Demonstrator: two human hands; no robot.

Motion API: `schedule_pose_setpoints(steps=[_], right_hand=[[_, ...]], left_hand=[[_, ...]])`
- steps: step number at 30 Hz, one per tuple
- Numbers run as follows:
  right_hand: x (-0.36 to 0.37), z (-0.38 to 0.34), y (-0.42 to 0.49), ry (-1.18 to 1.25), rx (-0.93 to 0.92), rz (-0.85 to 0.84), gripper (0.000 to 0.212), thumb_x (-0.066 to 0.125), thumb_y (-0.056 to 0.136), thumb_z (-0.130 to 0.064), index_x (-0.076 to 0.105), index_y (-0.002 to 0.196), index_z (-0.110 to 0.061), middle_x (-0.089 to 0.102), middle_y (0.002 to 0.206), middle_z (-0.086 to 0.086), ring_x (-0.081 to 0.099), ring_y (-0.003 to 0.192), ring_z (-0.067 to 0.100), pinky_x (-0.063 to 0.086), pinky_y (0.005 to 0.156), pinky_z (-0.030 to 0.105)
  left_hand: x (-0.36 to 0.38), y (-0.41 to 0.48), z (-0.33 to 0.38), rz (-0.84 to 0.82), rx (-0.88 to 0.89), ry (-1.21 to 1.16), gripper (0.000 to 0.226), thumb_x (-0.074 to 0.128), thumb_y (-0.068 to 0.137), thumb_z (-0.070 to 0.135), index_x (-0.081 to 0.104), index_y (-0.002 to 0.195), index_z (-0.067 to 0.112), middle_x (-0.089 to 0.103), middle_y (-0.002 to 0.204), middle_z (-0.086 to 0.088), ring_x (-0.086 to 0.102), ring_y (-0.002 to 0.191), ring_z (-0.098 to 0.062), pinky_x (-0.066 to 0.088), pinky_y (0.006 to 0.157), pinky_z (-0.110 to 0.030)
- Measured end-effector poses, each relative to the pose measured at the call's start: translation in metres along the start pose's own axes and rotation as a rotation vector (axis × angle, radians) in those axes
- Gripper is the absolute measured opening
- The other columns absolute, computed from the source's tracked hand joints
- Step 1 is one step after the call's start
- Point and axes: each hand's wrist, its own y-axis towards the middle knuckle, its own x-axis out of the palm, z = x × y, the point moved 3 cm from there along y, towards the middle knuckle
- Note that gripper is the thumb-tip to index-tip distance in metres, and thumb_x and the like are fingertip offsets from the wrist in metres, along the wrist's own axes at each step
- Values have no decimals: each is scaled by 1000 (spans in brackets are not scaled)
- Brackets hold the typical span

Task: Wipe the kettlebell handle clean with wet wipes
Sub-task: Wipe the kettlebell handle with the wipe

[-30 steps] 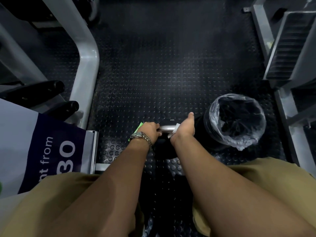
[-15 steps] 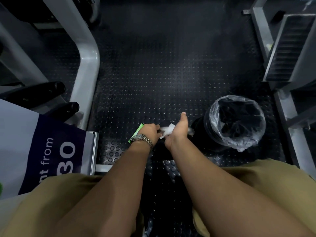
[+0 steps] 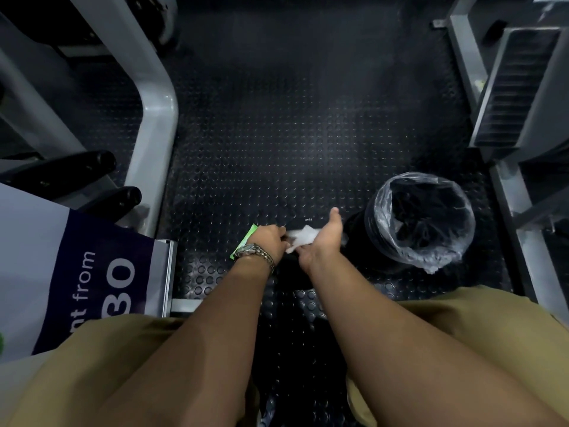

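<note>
The kettlebell (image 3: 308,224) sits on the studded rubber floor (image 3: 308,134) between the person's knees, just beside a plastic-lined bin (image 3: 421,220); its handle is almost wholly hidden under the hands; the right hand (image 3: 323,238) holds a white wet wipe (image 3: 303,237) wrapped against the handle, thumb stuck out; the left hand (image 3: 271,238) is curled at the handle's left end, a green packet (image 3: 244,241) poking out beneath it, and whether it grips handle or packet I cannot tell; the hands nearly touch; this looks like mid-wipe; next, the wipe probably needs sliding along the bar, with the left hand steadying the kettlebell
</note>
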Motion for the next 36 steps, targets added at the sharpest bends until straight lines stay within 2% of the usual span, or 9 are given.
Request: schedule_pose_setpoints(steps=[3,9,15,20,23,26,29,32,36], right_hand=[[-4,-3,25,36,20,114,100,74,51,-83,61,130,-23,69,128,4,69,111,33,49,102,58],[-7,5,3,-130,62,-151,73,62,86,-69,66,115,-3,73,123,16,75,87,28,57,98,39],[-21,4,13,-226,98,-95,45,57,90,-48,63,108,-7,67,89,11,65,78,27,58,87,41],[-30,-4,8,-134,112,-201,47,53,95,-36,62,120,3,70,118,23,67,116,38,51,108,48],[-34,-12,5,-129,127,-214,35,54,97,-29,57,111,3,67,103,24,69,98,39,56,100,50],[-42,-22,10,-593,35,-65,36,58,95,-30,62,119,-3,69,107,17,68,86,31,63,73,39],[-58,-50,20,-1310,-544,216,30,62,93,-26,62,117,-9,63,120,12,65,98,32,56,86,38],[-51,-72,21,-1598,-864,93,17,70,93,-26,65,108,-22,58,112,1,63,92,24,56,85,39],[-15,-85,25,-1952,-813,-103,14,77,86,-21,77,99,-26,73,96,2,68,86,23,57,79,34]], left_hand=[[2,-2,-3,-19,-46,-102,46,60,103,27,54,147,16,59,142,-12,57,130,-28,45,107,-32],[11,-16,-3,79,-213,-435,51,63,98,36,55,147,21,61,142,-6,58,129,-28,47,105,-31],[73,-49,30,-87,-757,-1823,61,52,95,66,71,113,11,72,101,-11,70,89,-26,60,84,-38],[61,-41,57,26,-669,-2084,40,50,107,36,67,118,1,73,97,-11,69,78,-21,55,55,-27],[61,-34,59,95,-726,-2154,31,46,109,24,64,101,1,68,90,-14,66,74,-25,52,58,-35],[69,-26,62,119,-737,-2227,33,46,107,26,63,120,0,69,104,-17,67,86,-29,57,68,-33],[70,-14,57,184,-704,-2409,54,49,91,37,59,134,6,63,131,-18,62,118,-34,47,106,-41],[68,-6,55,213,-698,-2564,67,50,86,53,50,137,10,55,136,-14,54,130,-32,38,117,-48],[77,1,68,145,-708,-2490,90,51,79,72,46,148,15,51,137,-3,52,129,-22,37,118,-45]])
